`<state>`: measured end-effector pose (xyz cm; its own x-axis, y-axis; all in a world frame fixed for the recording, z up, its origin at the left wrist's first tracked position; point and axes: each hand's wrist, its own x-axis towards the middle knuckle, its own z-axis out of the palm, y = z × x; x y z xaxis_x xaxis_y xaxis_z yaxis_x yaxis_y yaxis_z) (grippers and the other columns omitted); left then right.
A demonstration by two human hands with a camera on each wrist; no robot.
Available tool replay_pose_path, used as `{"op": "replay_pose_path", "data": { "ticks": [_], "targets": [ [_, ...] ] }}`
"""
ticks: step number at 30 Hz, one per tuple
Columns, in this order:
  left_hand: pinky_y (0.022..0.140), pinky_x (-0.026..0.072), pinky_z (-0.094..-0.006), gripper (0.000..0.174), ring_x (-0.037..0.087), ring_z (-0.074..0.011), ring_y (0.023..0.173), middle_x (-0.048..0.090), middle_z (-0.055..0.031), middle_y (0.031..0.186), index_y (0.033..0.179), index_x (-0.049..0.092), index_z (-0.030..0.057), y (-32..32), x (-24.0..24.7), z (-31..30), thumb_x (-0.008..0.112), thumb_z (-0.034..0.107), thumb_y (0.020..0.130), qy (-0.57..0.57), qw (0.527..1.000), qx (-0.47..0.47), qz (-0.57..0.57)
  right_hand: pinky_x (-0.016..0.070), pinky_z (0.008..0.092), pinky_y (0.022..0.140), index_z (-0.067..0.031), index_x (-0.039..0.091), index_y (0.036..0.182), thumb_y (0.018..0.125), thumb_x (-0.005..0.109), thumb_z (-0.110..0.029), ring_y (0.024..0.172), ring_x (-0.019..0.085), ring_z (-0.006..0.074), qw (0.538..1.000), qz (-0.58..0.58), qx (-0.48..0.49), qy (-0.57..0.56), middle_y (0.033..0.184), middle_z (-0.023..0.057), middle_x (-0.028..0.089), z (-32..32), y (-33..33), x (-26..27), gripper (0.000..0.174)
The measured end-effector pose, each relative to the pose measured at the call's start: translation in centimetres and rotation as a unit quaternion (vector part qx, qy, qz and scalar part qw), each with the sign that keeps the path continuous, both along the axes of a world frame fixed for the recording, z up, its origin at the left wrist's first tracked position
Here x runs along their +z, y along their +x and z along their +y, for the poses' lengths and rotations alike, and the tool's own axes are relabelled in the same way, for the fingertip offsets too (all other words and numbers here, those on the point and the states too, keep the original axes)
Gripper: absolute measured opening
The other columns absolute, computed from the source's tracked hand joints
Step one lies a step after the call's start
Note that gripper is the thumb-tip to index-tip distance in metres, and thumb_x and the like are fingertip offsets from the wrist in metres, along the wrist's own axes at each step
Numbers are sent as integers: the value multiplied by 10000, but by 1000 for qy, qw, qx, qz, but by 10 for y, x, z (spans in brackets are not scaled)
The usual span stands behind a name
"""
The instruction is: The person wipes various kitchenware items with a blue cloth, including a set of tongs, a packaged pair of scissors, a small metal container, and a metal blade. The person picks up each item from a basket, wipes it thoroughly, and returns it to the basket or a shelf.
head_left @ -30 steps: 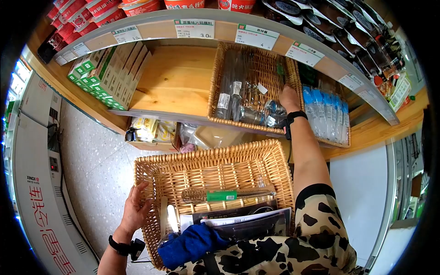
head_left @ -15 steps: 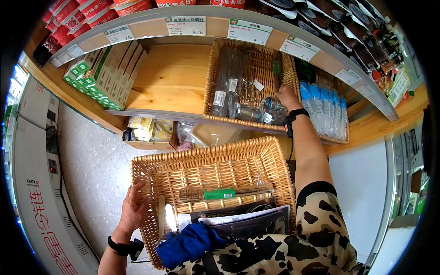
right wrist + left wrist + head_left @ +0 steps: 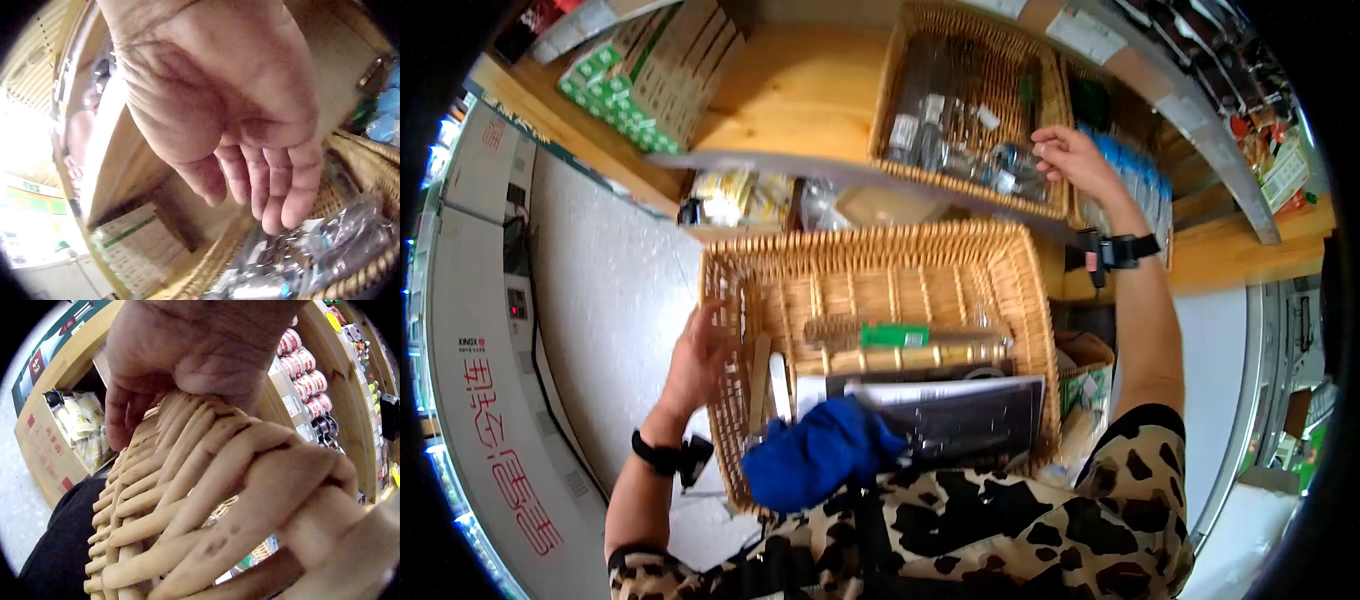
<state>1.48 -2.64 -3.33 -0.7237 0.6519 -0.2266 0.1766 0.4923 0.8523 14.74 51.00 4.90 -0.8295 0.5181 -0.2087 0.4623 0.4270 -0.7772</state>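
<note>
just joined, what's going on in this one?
A person stands at a shop shelf with a wicker basket held against their body. The left hand grips its left rim. The right hand, empty with relaxed fingers, hovers over the shelf basket of clear-wrapped packets. The wicker basket holds a brush and a blue cloth.

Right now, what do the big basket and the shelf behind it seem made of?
The basket looks like woven wicker, pale tan and matte: plaited strands show at its rim. The shelf seems light wood, smooth, perhaps varnished.
</note>
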Motion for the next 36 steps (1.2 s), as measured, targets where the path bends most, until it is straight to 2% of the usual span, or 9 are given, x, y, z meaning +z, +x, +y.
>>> {"op": "replay_pose_path", "data": {
  "ticks": [4, 7, 8, 10, 20, 24, 30, 33, 36],
  "targets": [
    [718, 497, -298, 460, 589, -173, 792, 547, -110, 1031, 1264, 441, 41, 1, 6, 6, 522, -38, 818, 11, 999, 7, -49, 502, 237, 655, -38, 569, 1115, 890, 567, -148, 781, 588, 131, 981, -115, 153, -21, 889, 51, 601, -94, 45, 46, 250],
    [759, 493, -329, 439, 596, -236, 861, 521, -153, 1125, 1250, 461, 48, -1, -1, 4, 540, -2, 821, 18, 996, -37, 85, 501, 326, 795, -12, 561, 1141, 870, 577, -164, 907, 598, 191, 942, -130, 311, -13, 1009, 104, 613, -136, 78, 17, 311],
    [770, 491, -341, 434, 593, -255, 878, 516, -163, 1135, 1246, 465, 48, -2, 1, 4, 545, 8, 821, 2, 991, -53, 127, 499, 343, 795, -10, 556, 1152, 844, 615, -139, 878, 602, 224, 935, -156, 317, 10, 921, 99, 617, -145, 90, -2, 339],
    [793, 485, -365, 424, 588, -294, 914, 507, -183, 1156, 1237, 474, 49, -2, 6, 5, 554, 29, 822, -32, 974, -84, 208, 480, 371, 801, -11, 554, 1134, 811, 636, -138, 929, 587, 264, 903, -216, 359, 100, 964, 131, 606, -169, 95, -7, 356],
    [819, 497, -386, 395, 588, -333, 945, 495, -207, 1160, 1228, 486, 44, -3, 3, 5, 560, 67, 841, -45, 984, -66, 159, 435, 399, 858, -22, 549, 1045, 758, 639, -83, 1019, 530, 309, 891, -178, 355, 222, 1022, 141, 561, -173, 117, -57, 307],
    [827, 503, -381, 390, 582, -346, 967, 479, -215, 1187, 1224, 487, 43, 1, 9, 7, 559, 79, 843, -68, 986, -54, 145, 438, 384, 868, -7, 528, 1107, 822, 611, -109, 1006, 541, 309, 905, -189, 340, 171, 1051, 156, 547, -165, 115, -54, 314],
    [1002, 394, -421, 526, 441, -396, 1196, 406, -234, 1296, 1284, 414, 48, 5, 25, 8, 631, 140, 814, -87, 967, -75, 228, 428, 359, 898, 6, 459, 1255, 911, 513, -146, 1061, 534, 272, 950, -130, 277, 60, 1160, 167, 522, -164, 118, -6, 380],
    [1011, 387, -417, 594, 424, -371, 1229, 385, -225, 1331, 1293, 390, 15, 9, 50, 15, 674, 194, 803, -38, 955, -82, 284, 441, 341, 868, 8, 449, 1264, 929, 491, -159, 1000, 530, 233, 951, -121, 284, 14, 1110, 147, 531, -167, 122, 19, 376],
    [1001, 401, -414, 592, 423, -312, 1237, 407, -197, 1331, 1298, 387, 6, 11, 69, 20, 677, 199, 819, 73, 974, -143, 157, 478, 301, 756, 2, 465, 1244, 943, 484, -164, 834, 555, 160, 953, -82, 287, -57, 955, 82, 553, -176, 124, 36, 344]
  ]
}}
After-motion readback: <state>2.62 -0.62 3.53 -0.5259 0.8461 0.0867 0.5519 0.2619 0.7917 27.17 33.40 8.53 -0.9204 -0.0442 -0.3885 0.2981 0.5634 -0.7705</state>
